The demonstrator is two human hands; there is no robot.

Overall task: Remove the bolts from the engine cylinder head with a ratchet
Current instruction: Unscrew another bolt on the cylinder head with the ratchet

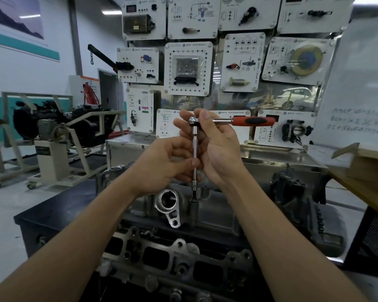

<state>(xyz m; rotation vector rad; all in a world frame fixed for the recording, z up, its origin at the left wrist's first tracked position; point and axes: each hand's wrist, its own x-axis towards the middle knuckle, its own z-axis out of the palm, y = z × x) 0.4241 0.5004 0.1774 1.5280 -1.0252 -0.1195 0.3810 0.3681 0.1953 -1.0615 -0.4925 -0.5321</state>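
Training panels point(188, 68) behind; engine on stand point(59, 125) left; whiteboard point(358, 83) right.

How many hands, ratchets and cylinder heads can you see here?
hands: 2, the left hand and the right hand
ratchet: 1
cylinder head: 1
Total: 4

We held the ratchet point(238, 121) with its extension bar point(194, 153) upright on the cylinder head point(216, 214), red handle pointing right. Our right hand point(220, 153) gripped the ratchet's head, while our left hand point(162, 166) pinched the bar lower down.
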